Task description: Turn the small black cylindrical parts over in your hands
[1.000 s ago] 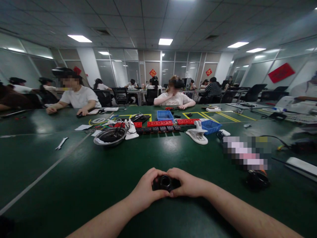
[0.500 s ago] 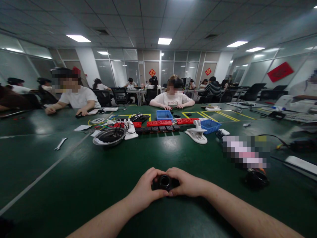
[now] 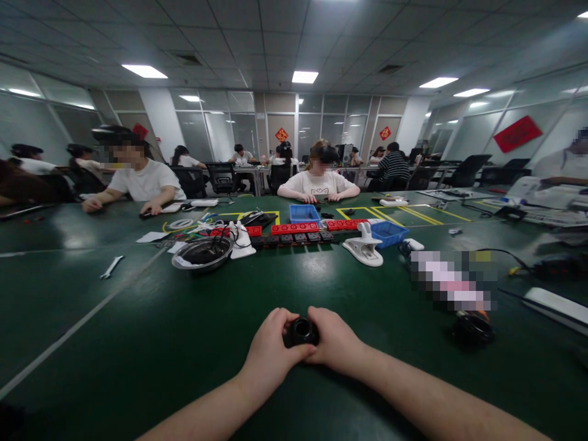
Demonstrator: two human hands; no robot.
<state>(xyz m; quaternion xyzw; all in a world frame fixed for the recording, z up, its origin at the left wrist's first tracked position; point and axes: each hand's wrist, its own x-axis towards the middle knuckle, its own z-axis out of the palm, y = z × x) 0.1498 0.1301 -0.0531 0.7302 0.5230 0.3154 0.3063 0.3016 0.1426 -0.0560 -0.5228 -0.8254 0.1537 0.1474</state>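
Note:
A small round black part (image 3: 302, 328) with a dark hole facing up is held between both hands, over the near middle of the green table (image 3: 206, 361). My left hand (image 3: 272, 343) grips it from the left, its thumb along the near side. From the right, my right hand (image 3: 334, 340) is wrapped round it, and the fingertips are partly hidden. The two hands meet at the near side of the part.
Ahead lie a metal bowl (image 3: 202, 254) with black cables, a white clamp base (image 3: 364, 248), red sockets (image 3: 294, 228) and blue bins (image 3: 304, 214) (image 3: 388, 233). A wrench (image 3: 112, 267) is at left, a black coil (image 3: 473, 329) at right. A person (image 3: 319, 180) sits opposite.
My right hand has closed in further round the black part, covering its right side. The part has shifted slightly left and appears turned a little.

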